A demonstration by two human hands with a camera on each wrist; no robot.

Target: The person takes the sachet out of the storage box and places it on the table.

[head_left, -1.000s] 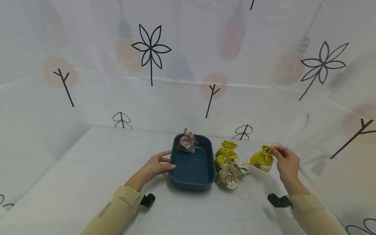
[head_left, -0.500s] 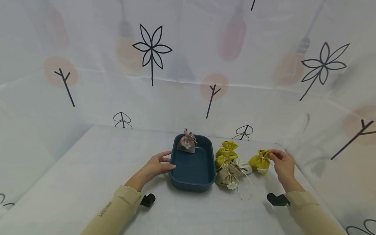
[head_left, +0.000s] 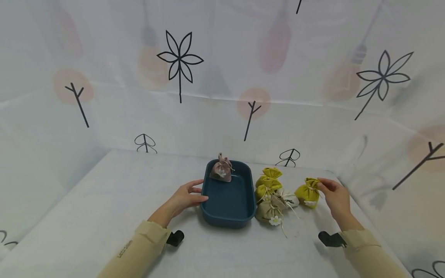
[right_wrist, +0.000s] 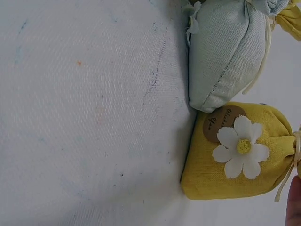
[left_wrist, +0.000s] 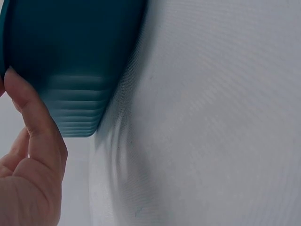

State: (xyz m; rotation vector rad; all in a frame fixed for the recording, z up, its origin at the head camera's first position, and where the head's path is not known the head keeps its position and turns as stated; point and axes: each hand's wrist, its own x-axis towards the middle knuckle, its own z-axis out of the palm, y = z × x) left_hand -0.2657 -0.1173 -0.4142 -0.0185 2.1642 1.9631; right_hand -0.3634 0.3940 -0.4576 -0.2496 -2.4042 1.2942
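My left hand (head_left: 183, 197) holds the left side of a dark blue plastic tub (head_left: 227, 221), its thumb over the rim. A finger meets the tub's rim in the left wrist view. Inside, at the far left corner, stands a dusty-pink drawstring pouch (head_left: 221, 170). To the tub's right, my right hand (head_left: 336, 197) pinches the gathered neck of a yellow drawstring pouch (right_wrist: 235, 150). That pouch has a white fabric flower and a round brown label, and its base is at the tablecloth. Just beside it is a pale grey pouch (right_wrist: 225, 56).
Against the tub's right side are two yellow pouches (head_left: 267, 184) and a beige pouch (head_left: 269, 211) with a white flower. The white-covered table (head_left: 104, 216) meets a patterned backdrop (head_left: 208, 116) behind and at the sides. Black mounts (head_left: 332, 239) project below both cuffs.
My right hand has come down and slightly left with the yellow pouch, bringing it to the tabletop beside the pale grey one. The left hand and the tub have stayed put.
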